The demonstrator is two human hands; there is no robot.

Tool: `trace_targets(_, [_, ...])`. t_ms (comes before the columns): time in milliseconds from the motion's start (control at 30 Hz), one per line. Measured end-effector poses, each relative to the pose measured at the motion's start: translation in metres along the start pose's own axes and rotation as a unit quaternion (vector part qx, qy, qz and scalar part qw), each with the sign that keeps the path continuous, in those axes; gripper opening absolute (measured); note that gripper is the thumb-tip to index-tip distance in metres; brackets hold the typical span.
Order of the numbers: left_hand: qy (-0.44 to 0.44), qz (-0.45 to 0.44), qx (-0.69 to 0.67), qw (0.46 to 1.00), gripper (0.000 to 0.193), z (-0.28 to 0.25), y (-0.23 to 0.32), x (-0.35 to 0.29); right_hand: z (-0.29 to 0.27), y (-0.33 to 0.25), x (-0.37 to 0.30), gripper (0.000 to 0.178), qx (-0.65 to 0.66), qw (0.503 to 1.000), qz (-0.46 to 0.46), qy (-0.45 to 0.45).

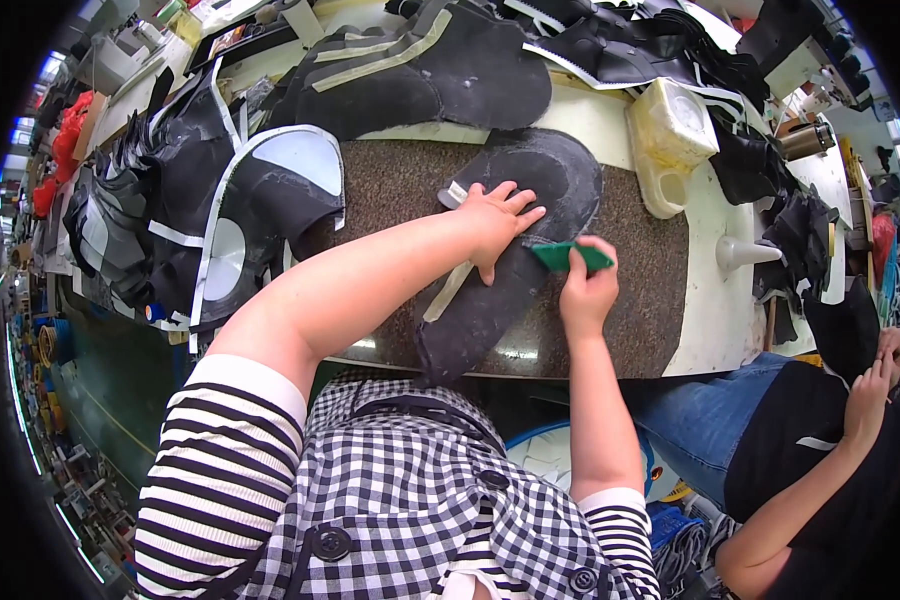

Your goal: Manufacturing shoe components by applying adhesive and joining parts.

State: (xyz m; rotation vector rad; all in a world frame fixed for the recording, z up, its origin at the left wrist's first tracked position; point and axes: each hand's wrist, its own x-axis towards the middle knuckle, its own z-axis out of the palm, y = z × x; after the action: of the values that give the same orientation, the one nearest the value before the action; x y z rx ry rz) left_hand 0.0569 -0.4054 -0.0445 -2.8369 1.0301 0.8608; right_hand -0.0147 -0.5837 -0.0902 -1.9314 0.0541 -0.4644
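Observation:
A dark curved piece (485, 310), which looks like a boot upper, lies flat on a speckled brown slab (650, 300). It carries a pale tape strip near its left edge, and greyish smears show on its rounded far end. My left hand (490, 228) rests on the piece with fingers spread, pressing it down. In my right hand (588, 295) is a flat green spreader (558, 256), gripped between thumb and fingers. The spreader's left edge meets the piece just right of my left hand. Part of the piece is hidden under that hand.
Stacked dark pieces (480, 75) lie beyond the slab; more pile up at left (180, 150) and far right (800, 220). A yellowed plastic container (670, 140) and white cone (740, 253) stand right of the slab. Another person's hand (867, 400) is at the right.

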Motion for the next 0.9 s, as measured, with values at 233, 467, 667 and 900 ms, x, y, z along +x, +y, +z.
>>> trace_targets(233, [0.025,0.007,0.009,1.0,0.123,0.003,-0.004,-0.002,-0.004,-0.026,-0.111,0.016,0.032,0.998,0.044,-0.026])
trace_targets(467, [0.039,0.01,0.031,0.999,0.119,0.007,-0.002,-0.002,0.001,-0.04,-0.161,0.019,0.109,0.983,-0.06,-0.136])
trace_targets(667, [0.099,0.028,0.07,0.992,0.113,0.012,0.003,-0.013,0.007,-0.049,-0.17,0.024,0.123,0.956,-0.114,-0.242])
trace_targets(900, [0.474,0.133,-0.096,0.865,0.047,0.025,0.007,-0.076,-0.006,-0.05,-0.149,0.016,0.186,0.968,0.007,-0.171])
